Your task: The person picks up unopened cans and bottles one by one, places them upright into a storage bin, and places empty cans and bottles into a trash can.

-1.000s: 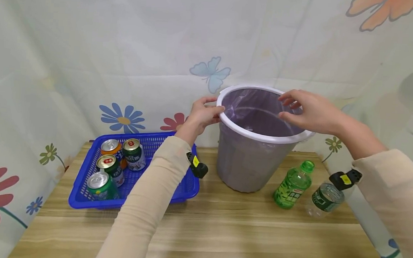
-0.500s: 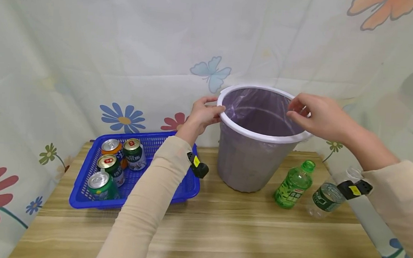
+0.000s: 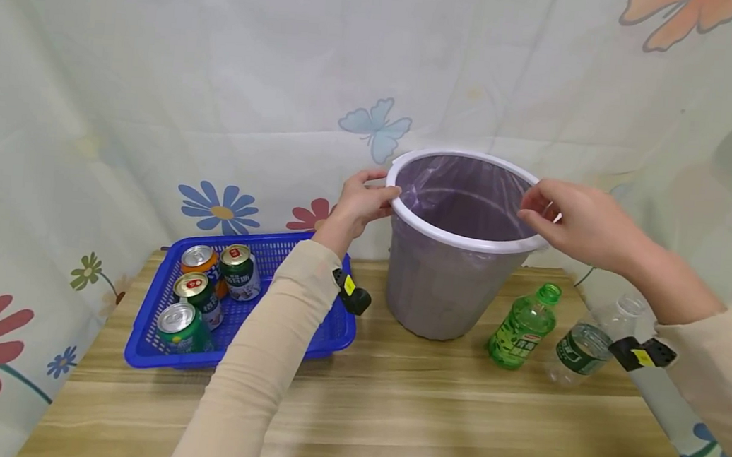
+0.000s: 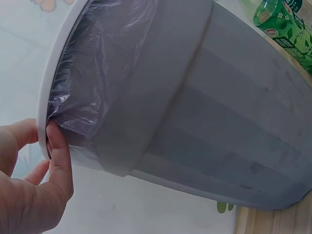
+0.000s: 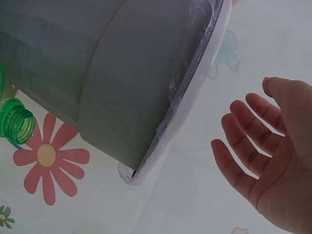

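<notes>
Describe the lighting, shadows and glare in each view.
Head view: brightest, with soft shadows on the table; left wrist view: dimmer, crinkled highlights on the liner; right wrist view: also dim, the bin a dull grey.

This looks like a curtained booth: flower-printed fabric [image 3: 276, 59] hangs behind and beside a wood-grain table [image 3: 429, 417].

1. The desk [image 3: 429, 417] has a light-brown top with wood-grain streaks.
2. A shallow, rectangular blue plastic basket [image 3: 159, 360] sits on its left part.
3. A round, tapering grey bin [image 3: 441, 283] with a white rim stands toward the far edge, right of the basket.
4. A green, see-through plastic bottle [image 3: 522, 331] stands upright to the bin's right.
5. A clear plastic bottle [image 3: 582, 348] with a dark green label stands just beside it, nearer the right edge.
</notes>
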Available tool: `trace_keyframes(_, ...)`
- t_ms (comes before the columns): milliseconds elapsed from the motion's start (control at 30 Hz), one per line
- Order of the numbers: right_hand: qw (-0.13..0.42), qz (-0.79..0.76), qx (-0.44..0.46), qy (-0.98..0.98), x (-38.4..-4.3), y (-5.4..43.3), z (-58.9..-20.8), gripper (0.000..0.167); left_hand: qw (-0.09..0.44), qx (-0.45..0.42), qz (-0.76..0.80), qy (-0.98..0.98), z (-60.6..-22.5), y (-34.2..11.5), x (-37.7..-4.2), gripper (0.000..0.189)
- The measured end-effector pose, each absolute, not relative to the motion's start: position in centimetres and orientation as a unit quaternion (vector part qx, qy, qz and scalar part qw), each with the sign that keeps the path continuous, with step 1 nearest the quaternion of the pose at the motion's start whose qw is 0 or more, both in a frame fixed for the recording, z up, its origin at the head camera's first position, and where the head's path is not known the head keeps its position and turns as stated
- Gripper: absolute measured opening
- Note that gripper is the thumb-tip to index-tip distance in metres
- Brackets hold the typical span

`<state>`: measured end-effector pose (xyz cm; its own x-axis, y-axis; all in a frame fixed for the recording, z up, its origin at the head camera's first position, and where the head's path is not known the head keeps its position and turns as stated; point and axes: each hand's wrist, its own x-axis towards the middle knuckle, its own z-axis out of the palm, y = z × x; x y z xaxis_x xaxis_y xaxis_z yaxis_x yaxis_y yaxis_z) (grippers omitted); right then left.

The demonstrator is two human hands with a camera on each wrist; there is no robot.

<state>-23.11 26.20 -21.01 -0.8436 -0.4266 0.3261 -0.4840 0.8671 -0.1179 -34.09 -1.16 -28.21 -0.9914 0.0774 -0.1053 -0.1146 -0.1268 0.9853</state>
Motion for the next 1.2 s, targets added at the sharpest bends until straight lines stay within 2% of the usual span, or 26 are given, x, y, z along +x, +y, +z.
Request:
trace_keyframes(567, 0.202, 0.108, 0.238, -0.944, -21.1, 27.6, -22.6, 0.006, 0.059, -0.014, 0.75, 0.659, -28.2, -1.2, -34.0, 0.046)
trace_keyframes(833, 0.21, 0.11, 0.215, -0.947, -20.3, 28.3, -23.0, 0.007, 0.061, -0.015, 0.749, 0.66, -28.3, -1.2, -34.0, 0.047)
trace_keyframes(1200, 0.212, 0.134, 0.203, -0.947, -19.6, 29.7, -24.5, 0.018, 0.06, -0.014, 0.747, 0.662, -28.2, -1.1, -34.2, 0.046)
